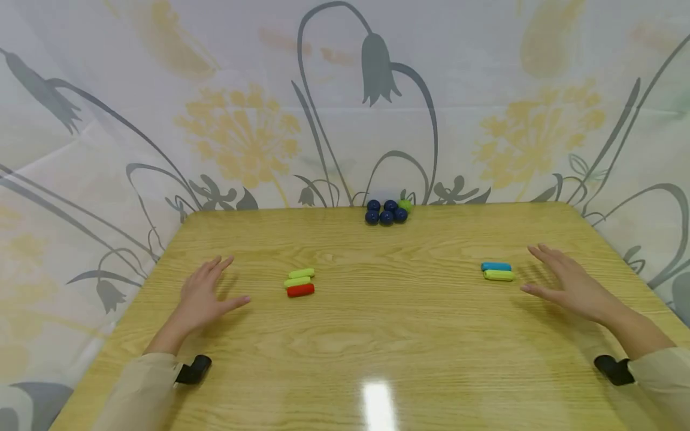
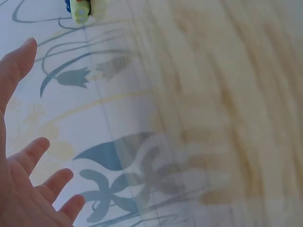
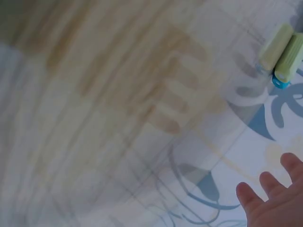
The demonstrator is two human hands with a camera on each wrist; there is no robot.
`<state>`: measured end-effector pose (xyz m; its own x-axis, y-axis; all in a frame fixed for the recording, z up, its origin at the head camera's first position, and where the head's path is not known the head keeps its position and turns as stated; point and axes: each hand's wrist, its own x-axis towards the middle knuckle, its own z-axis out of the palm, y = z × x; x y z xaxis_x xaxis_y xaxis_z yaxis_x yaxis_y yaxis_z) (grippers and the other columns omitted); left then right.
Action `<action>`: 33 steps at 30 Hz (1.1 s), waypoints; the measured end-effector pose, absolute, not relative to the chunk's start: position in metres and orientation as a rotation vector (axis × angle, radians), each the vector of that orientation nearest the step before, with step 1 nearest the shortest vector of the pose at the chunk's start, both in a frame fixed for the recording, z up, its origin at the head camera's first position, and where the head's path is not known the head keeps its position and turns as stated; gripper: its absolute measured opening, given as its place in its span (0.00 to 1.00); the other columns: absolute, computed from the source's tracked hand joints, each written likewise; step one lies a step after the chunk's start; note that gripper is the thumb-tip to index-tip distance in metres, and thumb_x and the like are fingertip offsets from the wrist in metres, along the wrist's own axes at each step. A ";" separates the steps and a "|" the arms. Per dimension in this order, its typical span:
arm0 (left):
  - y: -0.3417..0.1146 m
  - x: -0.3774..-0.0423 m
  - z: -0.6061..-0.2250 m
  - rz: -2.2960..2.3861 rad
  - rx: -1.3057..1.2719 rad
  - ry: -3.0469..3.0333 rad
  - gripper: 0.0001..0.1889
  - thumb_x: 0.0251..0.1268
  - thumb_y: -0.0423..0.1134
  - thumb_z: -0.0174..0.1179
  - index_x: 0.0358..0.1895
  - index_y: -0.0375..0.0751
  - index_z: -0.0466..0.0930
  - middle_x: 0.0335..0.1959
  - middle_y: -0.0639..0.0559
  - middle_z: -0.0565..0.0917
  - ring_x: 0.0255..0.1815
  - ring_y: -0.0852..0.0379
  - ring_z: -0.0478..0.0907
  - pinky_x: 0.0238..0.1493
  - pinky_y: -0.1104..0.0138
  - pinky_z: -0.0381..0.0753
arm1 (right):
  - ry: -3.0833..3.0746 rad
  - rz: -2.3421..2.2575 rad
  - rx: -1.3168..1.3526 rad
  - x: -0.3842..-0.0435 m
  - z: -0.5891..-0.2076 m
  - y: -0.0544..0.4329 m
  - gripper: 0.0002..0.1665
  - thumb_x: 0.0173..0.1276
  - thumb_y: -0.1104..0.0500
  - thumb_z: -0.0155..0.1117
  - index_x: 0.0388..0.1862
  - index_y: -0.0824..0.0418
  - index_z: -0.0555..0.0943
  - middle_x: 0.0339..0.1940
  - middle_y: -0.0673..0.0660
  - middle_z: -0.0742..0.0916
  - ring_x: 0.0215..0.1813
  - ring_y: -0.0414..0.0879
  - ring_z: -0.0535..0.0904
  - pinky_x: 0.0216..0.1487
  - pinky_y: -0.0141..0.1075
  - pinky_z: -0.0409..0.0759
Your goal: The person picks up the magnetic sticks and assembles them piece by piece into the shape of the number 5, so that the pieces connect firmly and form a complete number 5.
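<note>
My left hand [image 1: 202, 299] hovers low over the left part of the table, fingers spread and holding nothing. To its right lie two yellow-green sticks [image 1: 297, 282] and a red stick [image 1: 300, 290], side by side, short and rounded. On the right, my right hand [image 1: 574, 290] is also spread and empty, its thumb and fingertips pointing at a blue stick [image 1: 496, 267] with a yellow-green stick [image 1: 498, 275] along its near side. In the left wrist view, the end of a yellow-green stick [image 2: 80, 12] peeks in at the top; the right wrist view catches a yellow-green stick [image 3: 289, 59] at its edge.
Several dark blue balls [image 1: 386, 217] and a green ball [image 1: 405, 206] sit clustered at the far edge of the glossy wooden table [image 1: 345, 335]. A flower-patterned cloth [image 1: 345, 120] hangs behind and along the sides. Each wrist wears a black camera [image 1: 195, 370].
</note>
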<state>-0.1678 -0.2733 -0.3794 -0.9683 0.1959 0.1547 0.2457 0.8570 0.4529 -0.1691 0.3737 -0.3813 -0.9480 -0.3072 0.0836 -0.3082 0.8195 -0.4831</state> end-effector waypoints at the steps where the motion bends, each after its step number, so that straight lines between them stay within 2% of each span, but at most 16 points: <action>1: -0.272 -0.168 -0.380 -0.756 -0.350 -2.916 0.46 0.51 0.54 0.68 0.69 0.33 0.57 0.67 0.28 0.54 0.66 0.26 0.47 0.59 0.34 0.43 | -2.994 0.800 0.508 -0.170 -0.381 0.373 0.51 0.65 0.49 0.63 0.75 0.62 0.44 0.72 0.72 0.48 0.69 0.73 0.38 0.54 0.73 0.42; 7: -0.264 -0.169 -0.384 -0.925 -0.353 -2.848 0.41 0.52 0.47 0.70 0.66 0.33 0.62 0.65 0.31 0.60 0.65 0.29 0.50 0.59 0.35 0.52 | -2.964 0.819 0.533 -0.176 -0.379 0.365 0.50 0.64 0.50 0.64 0.75 0.64 0.47 0.70 0.76 0.53 0.67 0.75 0.44 0.54 0.72 0.48; 12: -0.257 -0.169 -0.383 -0.978 -0.360 -2.823 0.38 0.52 0.44 0.70 0.64 0.32 0.64 0.63 0.32 0.64 0.64 0.30 0.53 0.59 0.37 0.54 | -2.965 0.806 0.545 -0.182 -0.377 0.357 0.51 0.63 0.49 0.65 0.74 0.66 0.49 0.69 0.76 0.56 0.67 0.74 0.47 0.55 0.70 0.51; 17: -0.250 -0.170 -0.381 -1.016 -0.373 -2.820 0.35 0.52 0.44 0.70 0.63 0.33 0.67 0.60 0.33 0.67 0.62 0.32 0.57 0.59 0.39 0.57 | -2.965 0.809 0.569 -0.188 -0.376 0.351 0.50 0.62 0.50 0.66 0.73 0.68 0.51 0.68 0.76 0.59 0.66 0.74 0.50 0.55 0.69 0.53; 21: -0.246 -0.172 -0.381 -1.061 -0.384 -2.823 0.32 0.54 0.43 0.69 0.61 0.33 0.69 0.58 0.35 0.70 0.59 0.35 0.63 0.58 0.44 0.64 | -2.958 0.818 0.596 -0.192 -0.375 0.345 0.48 0.61 0.50 0.67 0.71 0.70 0.55 0.66 0.76 0.61 0.64 0.75 0.54 0.54 0.68 0.56; 24: -0.242 -0.173 -0.382 -1.147 -0.382 -2.818 0.30 0.55 0.41 0.68 0.60 0.32 0.70 0.58 0.36 0.71 0.57 0.37 0.66 0.56 0.47 0.69 | -2.971 0.821 0.601 -0.194 -0.375 0.342 0.49 0.61 0.49 0.67 0.71 0.70 0.54 0.67 0.76 0.61 0.64 0.74 0.54 0.54 0.68 0.56; 33: -0.230 -0.171 -0.382 -1.267 -0.350 -2.852 0.26 0.57 0.42 0.67 0.56 0.33 0.74 0.54 0.39 0.75 0.55 0.40 0.71 0.55 0.51 0.72 | -2.996 0.888 0.590 -0.200 -0.374 0.331 0.49 0.61 0.48 0.67 0.70 0.71 0.56 0.67 0.75 0.61 0.65 0.73 0.53 0.55 0.67 0.57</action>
